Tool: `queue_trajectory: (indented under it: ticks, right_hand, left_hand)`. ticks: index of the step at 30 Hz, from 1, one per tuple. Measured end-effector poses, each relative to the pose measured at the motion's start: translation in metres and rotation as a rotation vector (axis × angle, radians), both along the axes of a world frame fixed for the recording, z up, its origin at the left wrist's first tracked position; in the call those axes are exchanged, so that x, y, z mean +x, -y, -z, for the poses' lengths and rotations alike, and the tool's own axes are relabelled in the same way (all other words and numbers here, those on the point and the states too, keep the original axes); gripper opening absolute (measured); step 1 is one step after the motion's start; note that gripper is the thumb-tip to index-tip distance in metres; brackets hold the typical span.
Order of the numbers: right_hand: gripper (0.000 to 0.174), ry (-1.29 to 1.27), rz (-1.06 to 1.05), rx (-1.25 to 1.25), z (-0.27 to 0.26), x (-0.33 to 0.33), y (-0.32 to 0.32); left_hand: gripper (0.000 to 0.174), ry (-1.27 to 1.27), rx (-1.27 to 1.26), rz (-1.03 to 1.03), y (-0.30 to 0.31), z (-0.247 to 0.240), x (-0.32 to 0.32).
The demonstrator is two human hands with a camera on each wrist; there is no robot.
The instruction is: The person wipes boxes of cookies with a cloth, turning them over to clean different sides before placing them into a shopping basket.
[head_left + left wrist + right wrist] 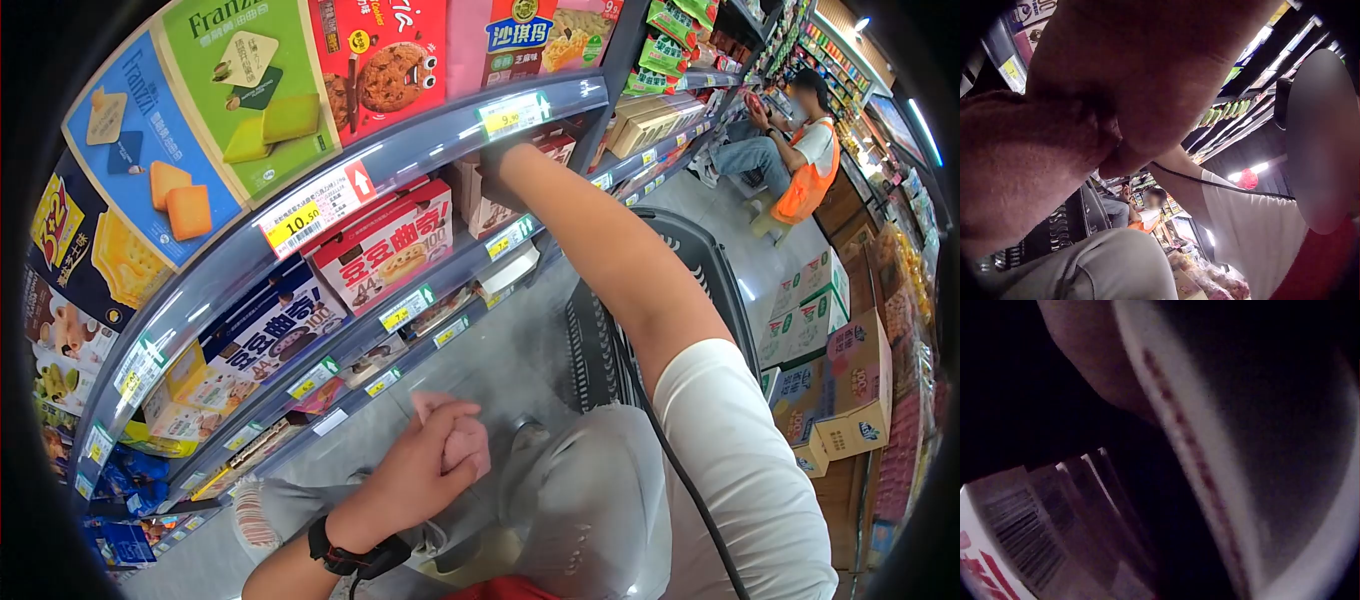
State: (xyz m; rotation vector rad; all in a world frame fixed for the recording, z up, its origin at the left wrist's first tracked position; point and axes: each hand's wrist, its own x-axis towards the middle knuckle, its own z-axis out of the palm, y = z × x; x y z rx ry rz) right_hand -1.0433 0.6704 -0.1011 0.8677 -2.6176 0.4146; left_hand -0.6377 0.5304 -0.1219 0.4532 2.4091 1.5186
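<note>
The right arm comes from 4 o'clock in the head view and goes up to 12 o'clock. It is stretched out nearly straight from its white sleeve. Its wrist goes in under the edge of the shelf, so the right hand is hidden there. In the right wrist view, part of that hand shows at 11 o'clock, next to a pale thing with a red line on it. That view is dark and blurry, so I cannot tell if the hand grips it. A box with a barcode is at 8 o'clock in that view.

The left arm comes up from 7 o'clock in the head view and is bent in. The left hand is near 6 o'clock, over the bent legs in gray pants. Its fingers are loosely curled, and I see skin but nothing held. A black band is on that wrist.

On the shelf are a red box at 10 o'clock and a blue box at 9 o'clock. A black basket is under the right arm. A person in an orange vest squats at 2 o'clock.
</note>
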Motion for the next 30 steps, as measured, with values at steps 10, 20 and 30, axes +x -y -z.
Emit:
queue_trajectory:
  ticks: [10, 20, 30]
  right_hand:
    - [0.058, -0.008, 0.029, -0.021, 0.004, -0.002, -0.004]
    - [0.062, 0.057, 0.016, -0.015, -0.010, 0.022, -0.028]
    - [0.088, 0.332, 0.229, 0.304, 0.000, 0.055, -0.065]
  left_hand:
    - [0.058, 0.024, 0.003, 0.010, -0.002, -0.002, 0.000]
    - [0.057, 0.063, -0.006, -0.007, 0.001, -0.005, 0.002]
    - [0.057, 0.030, 0.032, 0.052, -0.003, 0.002, 0.008]
